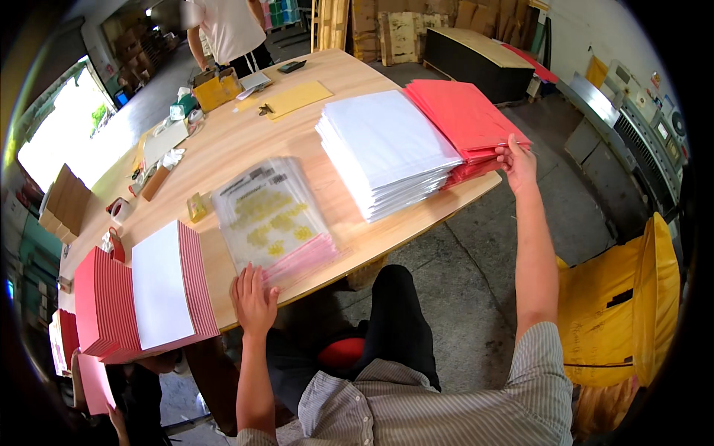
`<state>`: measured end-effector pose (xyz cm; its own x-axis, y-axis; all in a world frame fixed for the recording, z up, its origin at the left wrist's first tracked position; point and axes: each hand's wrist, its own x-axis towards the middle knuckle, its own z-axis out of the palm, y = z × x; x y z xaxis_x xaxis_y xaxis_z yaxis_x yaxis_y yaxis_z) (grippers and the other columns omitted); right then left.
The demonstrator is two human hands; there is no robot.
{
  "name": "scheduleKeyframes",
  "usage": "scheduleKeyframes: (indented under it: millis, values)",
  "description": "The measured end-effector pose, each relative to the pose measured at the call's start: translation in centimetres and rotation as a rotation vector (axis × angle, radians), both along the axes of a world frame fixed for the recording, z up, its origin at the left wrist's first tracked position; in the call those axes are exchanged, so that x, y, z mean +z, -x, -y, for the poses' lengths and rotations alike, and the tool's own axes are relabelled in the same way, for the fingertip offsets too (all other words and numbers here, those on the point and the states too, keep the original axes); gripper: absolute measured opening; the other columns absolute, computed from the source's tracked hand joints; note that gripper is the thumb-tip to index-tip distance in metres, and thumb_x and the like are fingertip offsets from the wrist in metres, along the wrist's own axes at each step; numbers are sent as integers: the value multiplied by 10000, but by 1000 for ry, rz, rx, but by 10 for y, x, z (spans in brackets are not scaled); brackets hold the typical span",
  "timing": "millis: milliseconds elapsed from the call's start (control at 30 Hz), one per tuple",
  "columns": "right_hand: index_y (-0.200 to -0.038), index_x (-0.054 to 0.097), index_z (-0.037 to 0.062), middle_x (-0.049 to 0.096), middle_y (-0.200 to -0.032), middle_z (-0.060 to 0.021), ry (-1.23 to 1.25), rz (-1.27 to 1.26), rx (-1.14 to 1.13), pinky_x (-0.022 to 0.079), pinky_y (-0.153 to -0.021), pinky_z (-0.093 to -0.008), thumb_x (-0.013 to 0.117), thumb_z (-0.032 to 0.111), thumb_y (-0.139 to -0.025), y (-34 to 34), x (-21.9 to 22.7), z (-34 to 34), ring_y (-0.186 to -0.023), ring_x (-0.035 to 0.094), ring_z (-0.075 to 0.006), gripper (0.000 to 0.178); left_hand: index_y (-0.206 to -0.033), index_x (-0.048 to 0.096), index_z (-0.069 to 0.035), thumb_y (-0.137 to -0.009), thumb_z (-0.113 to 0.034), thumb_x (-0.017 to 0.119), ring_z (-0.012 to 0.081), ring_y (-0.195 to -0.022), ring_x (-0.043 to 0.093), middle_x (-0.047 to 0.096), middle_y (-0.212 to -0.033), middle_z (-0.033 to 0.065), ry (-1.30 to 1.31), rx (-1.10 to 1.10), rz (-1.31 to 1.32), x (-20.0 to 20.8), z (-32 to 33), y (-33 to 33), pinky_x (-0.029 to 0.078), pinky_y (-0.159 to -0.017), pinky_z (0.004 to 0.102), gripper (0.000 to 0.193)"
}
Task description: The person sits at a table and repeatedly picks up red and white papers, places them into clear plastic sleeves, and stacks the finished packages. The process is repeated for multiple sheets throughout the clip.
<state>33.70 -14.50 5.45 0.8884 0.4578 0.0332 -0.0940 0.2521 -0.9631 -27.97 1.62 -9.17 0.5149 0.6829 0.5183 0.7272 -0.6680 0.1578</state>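
My right hand [518, 163] reaches out to the near right corner of a stack of red packets [470, 115], its fingers closed on the corner of a red packet near the top. Against the red stack's left side stands a tall stack of white packets [390, 141]. My left hand [255, 303] lies with its fingers stretched out at the table's near edge. It touches the lower left of a pile of clear plastic bags [271, 204] with yellow print and a pink lower strip, and holds nothing.
Left of the bags stand red-edged stacks with a white top [161, 286] and a red top [104, 297]. Tape rolls [119, 211], a yellow sheet [301, 99] and a yellow box [217, 91] lie farther back. A person [230, 33] stands behind; another person's hand [117, 421] holds a pink sheet at lower left.
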Motion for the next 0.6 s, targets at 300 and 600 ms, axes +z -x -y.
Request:
scheduleKeyframes:
  millis: [300,600]
  values:
    - [-771,574,57,566,-585,-37,14,80,-161,340,-395,-267,663,393,-984,6,-20,-6,-428,489,-118,408,-1330,557,1,-931,-303,599,418,-1312,479,526,-1420,238,15,-19,-4,-4,-1,1,321,-1132,538,504]
    - [-672,525,80,513,-570,17,-136,522,-241,329,-461,-236,584,342,-1038,141,-15,8,-498,446,-52,454,-1336,555,-12,-920,-292,615,430,-1319,468,515,-1436,236,3,-8,-24,-8,-1,3,331,-1116,544,505]
